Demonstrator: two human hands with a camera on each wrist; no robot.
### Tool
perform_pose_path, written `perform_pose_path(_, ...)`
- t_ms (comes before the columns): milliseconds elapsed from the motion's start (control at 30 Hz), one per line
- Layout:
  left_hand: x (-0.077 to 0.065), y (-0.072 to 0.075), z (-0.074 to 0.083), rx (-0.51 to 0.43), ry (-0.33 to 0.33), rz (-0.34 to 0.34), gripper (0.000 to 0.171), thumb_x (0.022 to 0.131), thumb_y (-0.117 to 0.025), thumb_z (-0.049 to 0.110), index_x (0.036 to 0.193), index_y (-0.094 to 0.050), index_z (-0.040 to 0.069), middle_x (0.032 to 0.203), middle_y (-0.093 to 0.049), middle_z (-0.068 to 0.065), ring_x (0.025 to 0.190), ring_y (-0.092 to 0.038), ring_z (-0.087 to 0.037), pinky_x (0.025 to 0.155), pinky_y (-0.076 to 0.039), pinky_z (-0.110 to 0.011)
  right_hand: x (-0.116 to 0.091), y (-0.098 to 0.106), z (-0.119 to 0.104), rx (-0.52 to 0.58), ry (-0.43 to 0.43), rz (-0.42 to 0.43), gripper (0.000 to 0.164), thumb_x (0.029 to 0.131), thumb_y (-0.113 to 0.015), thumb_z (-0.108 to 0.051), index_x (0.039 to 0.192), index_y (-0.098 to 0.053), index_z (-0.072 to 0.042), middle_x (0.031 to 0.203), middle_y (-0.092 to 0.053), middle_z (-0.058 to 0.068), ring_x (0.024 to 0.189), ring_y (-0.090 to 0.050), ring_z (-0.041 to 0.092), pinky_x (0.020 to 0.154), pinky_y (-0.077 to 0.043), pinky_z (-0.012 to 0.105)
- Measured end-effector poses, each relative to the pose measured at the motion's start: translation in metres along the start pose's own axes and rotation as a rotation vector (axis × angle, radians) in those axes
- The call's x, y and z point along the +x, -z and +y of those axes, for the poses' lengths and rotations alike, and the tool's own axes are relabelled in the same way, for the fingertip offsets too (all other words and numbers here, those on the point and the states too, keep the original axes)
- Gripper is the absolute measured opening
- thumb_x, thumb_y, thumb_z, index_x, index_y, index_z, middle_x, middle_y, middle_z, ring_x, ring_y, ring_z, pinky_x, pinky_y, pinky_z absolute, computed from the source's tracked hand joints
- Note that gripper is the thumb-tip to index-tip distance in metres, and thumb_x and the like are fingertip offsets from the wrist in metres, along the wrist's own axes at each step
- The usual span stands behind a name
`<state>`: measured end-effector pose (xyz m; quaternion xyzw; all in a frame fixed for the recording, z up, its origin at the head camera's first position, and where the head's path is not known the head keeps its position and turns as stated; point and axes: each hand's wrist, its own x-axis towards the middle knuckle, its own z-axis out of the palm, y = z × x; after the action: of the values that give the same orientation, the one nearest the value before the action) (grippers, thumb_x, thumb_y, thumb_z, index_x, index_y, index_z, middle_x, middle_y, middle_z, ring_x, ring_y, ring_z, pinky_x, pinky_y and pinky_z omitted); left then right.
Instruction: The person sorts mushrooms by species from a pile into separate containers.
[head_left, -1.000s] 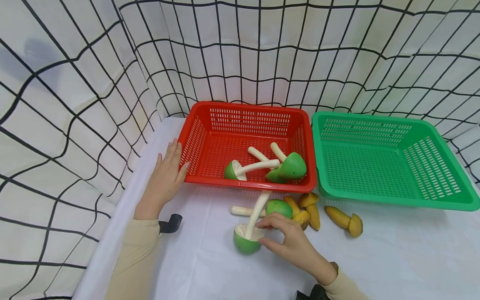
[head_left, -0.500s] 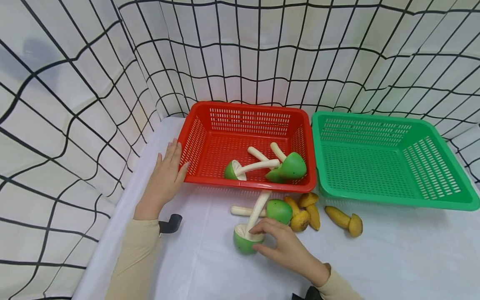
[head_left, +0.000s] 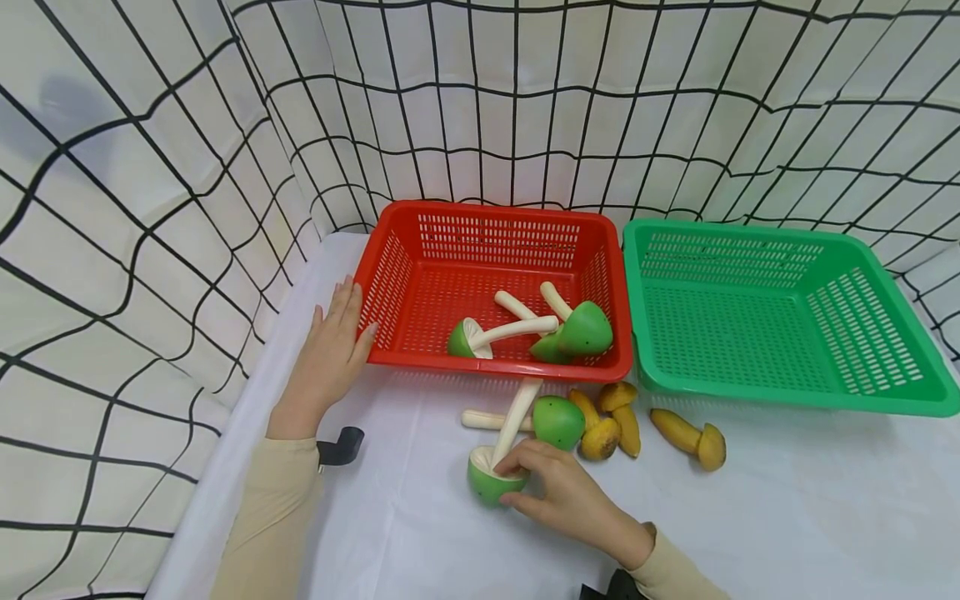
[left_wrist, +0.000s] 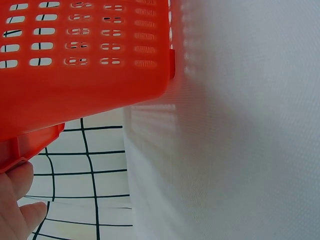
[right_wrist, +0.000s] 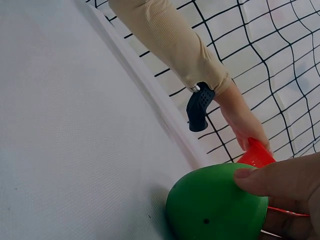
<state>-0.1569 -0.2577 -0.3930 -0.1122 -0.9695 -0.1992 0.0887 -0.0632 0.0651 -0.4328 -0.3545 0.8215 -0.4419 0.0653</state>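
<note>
In the head view my right hand (head_left: pixel 558 493) pinches the cap of a green toy mushroom (head_left: pixel 513 425) with a long white stem. The thumb presses the outside of the green cap (right_wrist: pixel 215 205) in the right wrist view, with fingers on its other side. My left hand (head_left: pixel 324 360) rests with straight fingers on the left rim of the red basket (head_left: pixel 495 367). Inside that basket lie a green mushroom (head_left: pixel 585 329) and others with white stems. Another green mushroom (head_left: pixel 557 422) lies on the cloth behind the right hand.
A green basket (head_left: pixel 795 398) stands right of the red one. Yellow-brown mushrooms, one of them apart (head_left: pixel 690 439), lie in front of the baskets. Black netting (head_left: pixel 517 100) over white cloth encloses the back and left. White cloth (head_left: pixel 405 517) covers the table.
My right hand has moved slightly left onto the front mushroom's cap, and its fingers have closed on the edge. The left hand stays at the red basket's rim.
</note>
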Motion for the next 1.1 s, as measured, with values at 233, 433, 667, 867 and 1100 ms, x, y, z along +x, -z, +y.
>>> perform_pose_path(233,-0.0001,0.0013,0.0003,-0.004,0.005,-0.004,0.061,0.101,-0.037,0.026,0.145,-0.017,-0.012,0.153,-0.012,-0.025,0.142,-0.010,-0.037,0.110,-0.007,-0.059,0.0014,0.0000,-0.0014,-0.015,-0.012,-0.020,0.029,0.073,-0.080,-0.004,0.097,-0.066,-0.009,0.097,-0.064,-0.003,0.090,-0.058,0.008,0.079,-0.051,0.023)
perform_pose_path(433,0.0002,0.0008,-0.0007,-0.003,0.008,-0.005,0.062,0.101,-0.038,0.026,0.145,-0.016,-0.011,0.154,-0.012,-0.024,0.142,-0.009,-0.037,0.110,-0.007,-0.059,0.0018,0.0000,-0.0014,-0.013,-0.009,-0.030,0.030,0.072,-0.080,-0.003,0.098,-0.065,-0.009,0.097,-0.064,-0.002,0.091,-0.059,0.008,0.079,-0.051,0.022)
perform_pose_path(667,0.0006,-0.0002,-0.0010,-0.002,0.008,-0.001,0.062,0.100,-0.038,0.026,0.146,-0.016,-0.010,0.154,-0.012,-0.024,0.142,-0.010,-0.036,0.110,-0.008,-0.059,0.0015,-0.0005,-0.0009,-0.018,-0.002,-0.024,0.029,0.073,-0.080,-0.003,0.098,-0.065,-0.009,0.097,-0.064,-0.002,0.091,-0.059,0.008,0.078,-0.051,0.022)
perform_pose_path(867,-0.0001,0.0006,-0.0007,-0.008,0.007,-0.005,0.061,0.101,-0.037,0.025,0.145,-0.016,-0.011,0.154,-0.012,-0.024,0.142,-0.009,-0.036,0.110,-0.007,-0.059,0.0008,-0.0006,-0.0010,-0.036,0.009,-0.008,0.028,0.073,-0.080,-0.005,0.097,-0.066,-0.009,0.097,-0.065,-0.002,0.090,-0.059,0.009,0.078,-0.051,0.022)
perform_pose_path(1100,-0.0003,0.0014,0.0004,-0.008,0.010,-0.009,0.061,0.101,-0.037,0.025,0.146,-0.016,-0.010,0.154,-0.012,-0.024,0.142,-0.009,-0.036,0.110,-0.007,-0.059,0.0001,-0.0003,-0.0008,-0.038,0.020,-0.013,0.026,0.075,-0.079,-0.005,0.097,-0.066,-0.009,0.097,-0.064,-0.002,0.090,-0.058,0.008,0.078,-0.051,0.023)
